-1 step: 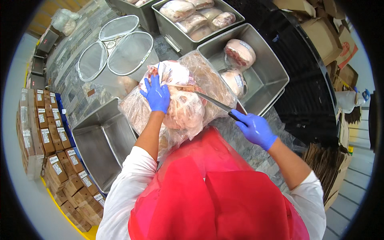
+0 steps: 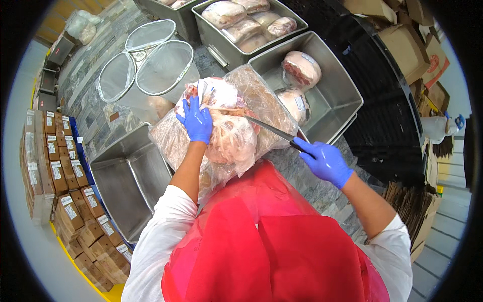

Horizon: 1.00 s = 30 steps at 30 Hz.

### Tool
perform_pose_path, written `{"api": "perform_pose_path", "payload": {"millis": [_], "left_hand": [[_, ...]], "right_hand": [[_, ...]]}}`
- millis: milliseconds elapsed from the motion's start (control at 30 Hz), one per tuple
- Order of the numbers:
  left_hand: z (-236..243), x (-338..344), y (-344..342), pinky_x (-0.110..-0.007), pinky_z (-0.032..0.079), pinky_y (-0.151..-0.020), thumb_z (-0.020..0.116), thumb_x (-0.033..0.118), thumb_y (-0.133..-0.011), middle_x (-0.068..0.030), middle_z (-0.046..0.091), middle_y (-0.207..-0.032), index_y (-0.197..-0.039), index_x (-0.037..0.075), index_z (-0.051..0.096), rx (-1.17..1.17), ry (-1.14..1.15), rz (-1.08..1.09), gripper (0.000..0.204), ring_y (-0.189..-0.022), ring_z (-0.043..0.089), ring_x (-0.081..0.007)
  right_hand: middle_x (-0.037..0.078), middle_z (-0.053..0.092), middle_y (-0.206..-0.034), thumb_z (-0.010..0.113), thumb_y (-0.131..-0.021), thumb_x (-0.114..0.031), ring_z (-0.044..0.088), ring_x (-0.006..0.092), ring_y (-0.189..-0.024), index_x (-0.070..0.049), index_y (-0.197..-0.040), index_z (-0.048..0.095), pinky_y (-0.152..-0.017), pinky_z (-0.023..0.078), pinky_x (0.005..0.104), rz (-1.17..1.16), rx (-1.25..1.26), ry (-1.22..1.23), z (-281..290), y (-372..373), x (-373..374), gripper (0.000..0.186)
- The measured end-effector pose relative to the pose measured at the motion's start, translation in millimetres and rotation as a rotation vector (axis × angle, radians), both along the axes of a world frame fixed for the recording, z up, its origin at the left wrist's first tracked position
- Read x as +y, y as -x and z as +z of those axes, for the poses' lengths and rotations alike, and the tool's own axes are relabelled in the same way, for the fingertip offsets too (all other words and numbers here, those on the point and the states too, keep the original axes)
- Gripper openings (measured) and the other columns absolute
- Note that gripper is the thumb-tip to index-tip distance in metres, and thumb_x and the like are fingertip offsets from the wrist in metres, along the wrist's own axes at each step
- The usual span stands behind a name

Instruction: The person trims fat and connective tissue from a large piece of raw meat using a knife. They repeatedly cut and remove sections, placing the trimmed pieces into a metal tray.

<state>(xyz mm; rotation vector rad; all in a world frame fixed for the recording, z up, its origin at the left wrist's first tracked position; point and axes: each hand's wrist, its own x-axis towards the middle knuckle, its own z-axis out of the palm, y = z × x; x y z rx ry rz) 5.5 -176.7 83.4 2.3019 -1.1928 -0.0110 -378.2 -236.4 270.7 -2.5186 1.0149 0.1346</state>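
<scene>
A large piece of raw meat [image 2: 232, 140] in clear plastic film lies on a plastic-covered brown surface [image 2: 269, 98] in front of me. My left hand [image 2: 196, 120], in a blue glove, rests on the meat's left side with its fingers spread. In my blue-gloved right hand [image 2: 324, 162] is the dark handle of a knife [image 2: 271, 129]. Its long blade points left, and the tip reaches the meat at a slit in the film. Whether the tip is inside the meat I cannot tell.
To the left is a bare metal tub [image 2: 132, 176]. A metal tub [image 2: 334, 95] at right holds wrapped meat pieces [image 2: 302, 68]; another tub [image 2: 219, 56] behind holds several more. Hoops with clear bags [image 2: 163, 68] stand at far left. Stacked cartons [image 2: 68, 166] line the left side.
My right hand has shifted slightly right and toward me, drawing the knife a little the same way. The left hand stays in place on the meat.
</scene>
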Motion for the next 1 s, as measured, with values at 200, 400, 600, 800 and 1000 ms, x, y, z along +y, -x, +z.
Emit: {"api": "perform_pose_path", "payload": {"millis": [200,400,600,800,1000], "left_hand": [[-26.4,9.5,-8.4,-0.065,0.008,-0.123,0.055,0.019,-0.094,-0.0206,0.055,-0.15,-0.153,0.006,0.048,0.028,0.208,-0.031,0.062,-0.142,0.049,-0.035],[-30.2,23.3,-5.1,-0.06,0.012,-0.126,0.052,0.015,-0.092,-0.019,0.066,-0.135,-0.135,0.0,0.064,0.163,0.376,0.037,0.047,-0.132,0.057,-0.0371],[-22.1,18.8,10.4,-0.06,0.013,-0.125,0.054,0.014,-0.092,-0.0168,0.068,-0.133,-0.132,0.001,0.066,0.152,0.443,0.095,0.044,-0.13,0.058,-0.0365],[-25.2,14.9,-7.6,-0.055,0.02,-0.125,0.054,0.015,-0.091,-0.0229,0.068,-0.129,-0.134,0.001,0.065,0.19,0.383,0.062,0.046,-0.128,0.056,-0.0414],[47.5,6.6,12.6,-0.049,0.052,-0.091,0.06,0.02,-0.09,-0.0273,0.071,-0.112,-0.12,0.005,0.071,0.373,0.107,0.083,0.036,-0.102,0.068,-0.0435]], "right_hand": [[0.018,0.074,-0.094,0.061,-0.098,-0.027,0.07,0.0399,-0.089,-0.018,-0.137,0.065,-0.078,0.056,0.0496,0.177,0.075,-0.05,46.9,-35.1,-43.6,0.04],[0.022,0.072,-0.089,0.064,-0.098,-0.03,0.07,0.0422,-0.08,-0.015,-0.133,0.067,-0.07,0.056,0.052,0.272,0.124,-0.025,34.4,-77.0,-71.7,0.038],[0.017,0.065,-0.089,0.066,-0.099,-0.031,0.067,0.0404,-0.073,-0.031,-0.148,0.057,-0.064,0.056,0.0512,-0.015,-0.086,0.123,-93.4,-1.5,-9.8,0.049],[0.02,0.071,-0.087,0.07,-0.095,-0.032,0.069,0.0401,-0.078,-0.026,-0.136,0.068,-0.074,0.056,0.0491,0.078,0.048,0.063,21.1,-32.3,-46.5,0.042],[0.022,0.072,-0.091,0.068,-0.096,-0.028,0.07,0.0422,-0.083,-0.019,-0.134,0.068,-0.075,0.056,0.0499,0.116,-0.1,-0.021,40.0,-22.6,-17.6,0.039]]}}
